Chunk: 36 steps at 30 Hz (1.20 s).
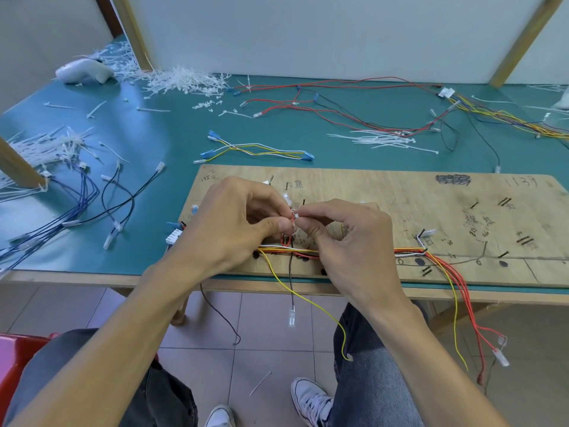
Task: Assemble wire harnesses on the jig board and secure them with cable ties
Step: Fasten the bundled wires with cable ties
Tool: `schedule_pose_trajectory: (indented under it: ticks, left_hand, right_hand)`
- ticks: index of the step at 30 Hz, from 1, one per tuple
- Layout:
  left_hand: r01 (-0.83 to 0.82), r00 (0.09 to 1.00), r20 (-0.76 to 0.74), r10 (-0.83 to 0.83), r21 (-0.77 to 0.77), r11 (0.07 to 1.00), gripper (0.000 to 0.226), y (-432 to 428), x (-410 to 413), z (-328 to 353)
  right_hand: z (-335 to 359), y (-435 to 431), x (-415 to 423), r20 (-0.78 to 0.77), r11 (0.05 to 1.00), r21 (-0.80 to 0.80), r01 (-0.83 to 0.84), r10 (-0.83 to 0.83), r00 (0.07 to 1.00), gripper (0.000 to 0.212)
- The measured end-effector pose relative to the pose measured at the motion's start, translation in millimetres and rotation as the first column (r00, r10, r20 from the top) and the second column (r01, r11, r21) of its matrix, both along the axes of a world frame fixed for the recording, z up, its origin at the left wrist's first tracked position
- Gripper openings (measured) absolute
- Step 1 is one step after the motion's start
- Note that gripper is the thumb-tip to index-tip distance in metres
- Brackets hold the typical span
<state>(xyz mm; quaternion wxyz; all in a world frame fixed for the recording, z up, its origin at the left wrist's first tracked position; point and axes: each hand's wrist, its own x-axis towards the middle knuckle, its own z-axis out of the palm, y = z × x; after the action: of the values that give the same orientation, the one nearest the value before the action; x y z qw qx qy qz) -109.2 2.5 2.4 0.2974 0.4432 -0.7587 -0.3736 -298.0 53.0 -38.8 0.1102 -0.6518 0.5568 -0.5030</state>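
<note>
The cable tie point(296, 216) is a tiny white bit held just above the jig board point(385, 195), near the board's left end. The board lies along the near edge of the desk point(172, 134). The right hand point(345, 238) pinches the tie between thumb and first finger. The left hand point(243, 223) pinches the red wires point(286, 240) right beside it, its fingers point(274, 224) curled tight.

We think the tie is light, thin and a bit slippery, so it is best held close to its little head. The wires look soft and bendy. We would hold them just beside the tie so they do not spring apart.

A wire bundle point(409, 250) lies flat along the board. A yellow wire point(308, 298) hangs over the near edge toward the floor point(261, 334). A pile of white ties point(184, 80) sits by the far left corner. Loose wires point(338, 112) lie across the far side of the green desk.
</note>
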Motion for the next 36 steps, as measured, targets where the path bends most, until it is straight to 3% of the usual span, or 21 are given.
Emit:
schedule_pose_trajectory:
  ticks: [12,29,36]
  left_hand:
    - [-0.018,0.999,-0.035,0.017,-0.036,0.999,0.018,0.1,-0.1,-2.5]
    - [0.002,0.998,0.055,0.006,-0.146,0.989,0.011,-6.3,-5.1,-0.5]
    - [-0.049,0.998,0.027,0.054,-0.15,0.988,0.02,-5.7,-5.7,-3.2]
  right_hand:
    - [-3.4,-1.4,0.6,-0.065,0.999,0.005,0.034,-0.033,0.997,0.016]
    - [-2.2,0.7,0.9,-0.101,1.0,-0.01,0.003,-0.004,0.995,0.01]
    - [-1.6,1.6,3.9,-0.226,0.999,-0.003,0.047,-0.047,0.973,0.01]
